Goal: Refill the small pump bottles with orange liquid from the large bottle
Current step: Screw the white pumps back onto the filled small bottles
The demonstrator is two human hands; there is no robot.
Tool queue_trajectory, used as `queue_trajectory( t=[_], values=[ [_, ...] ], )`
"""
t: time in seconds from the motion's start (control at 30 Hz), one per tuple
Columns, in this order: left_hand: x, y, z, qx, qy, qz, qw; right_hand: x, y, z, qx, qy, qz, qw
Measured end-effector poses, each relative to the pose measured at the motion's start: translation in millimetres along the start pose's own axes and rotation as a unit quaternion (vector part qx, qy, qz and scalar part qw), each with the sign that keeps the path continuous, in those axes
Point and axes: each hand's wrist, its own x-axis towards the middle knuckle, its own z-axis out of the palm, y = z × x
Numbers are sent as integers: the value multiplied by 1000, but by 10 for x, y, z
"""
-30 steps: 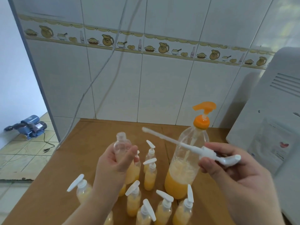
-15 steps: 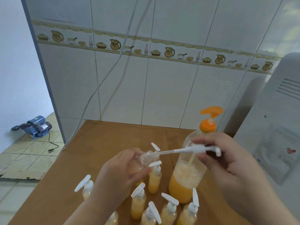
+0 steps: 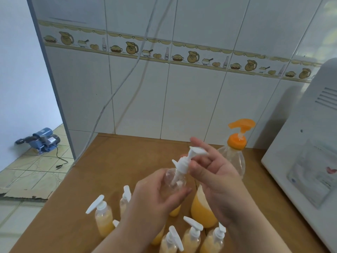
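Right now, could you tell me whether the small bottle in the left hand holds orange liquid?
No, the small bottle gripped by the left hand looks clear and empty.

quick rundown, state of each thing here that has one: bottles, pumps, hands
held small bottle: clear, looks empty, tilted in left hand
white pump: seated at its neck, tube inside, pinched by right hand
large bottle: upright, orange pump on, partly full
small bottles on the table: upright, pumps on, holding orange liquid
blue machine: on floor, cord loose
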Motion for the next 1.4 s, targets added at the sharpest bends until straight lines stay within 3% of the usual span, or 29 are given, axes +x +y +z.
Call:
queue_trajectory(
  t=[0.17, 0.37, 0.5, 0.67, 0.77, 0.93, 1.07, 1.2, 1.33, 1.4],
  values=[
    [30, -6, 30, 9, -26, -12, 1000, -70, 6, 49, 73, -28, 21, 997],
    [27, -12, 84, 25, -46, -22, 998, -91, 44, 17, 81, 43, -19, 996],
    [28, -33, 87, 42, -48, -24, 998, -134, 35, -22, 36, 39, -32, 998],
    [29, -7, 116, 161, -42, 35, 985, -159, 118, 15, -87, 102, -3, 991],
    [55, -16, 85, 85, -17, 1, 996, -178, 33, -3, 3, 65, -11, 998],
    [22, -27, 110, 145, -50, 43, 987, -208, 167, 5, 77, 81, 27, 993],
    [37, -2, 117, 88, -22, 10, 996, -221, 217, 35, 161, 68, -7, 985],
    [40, -27, 104, 121, -59, 18, 991, -226, 253, -12, 87, 124, -9, 988],
    [60, -14, 106, 85, -69, -16, 994, -273, 141, -17, 70, 69, 0, 995],
    [50, -42, 123, 88, -72, -19, 993, -279, 125, -30, 28, 93, 1, 995]
  ],
)
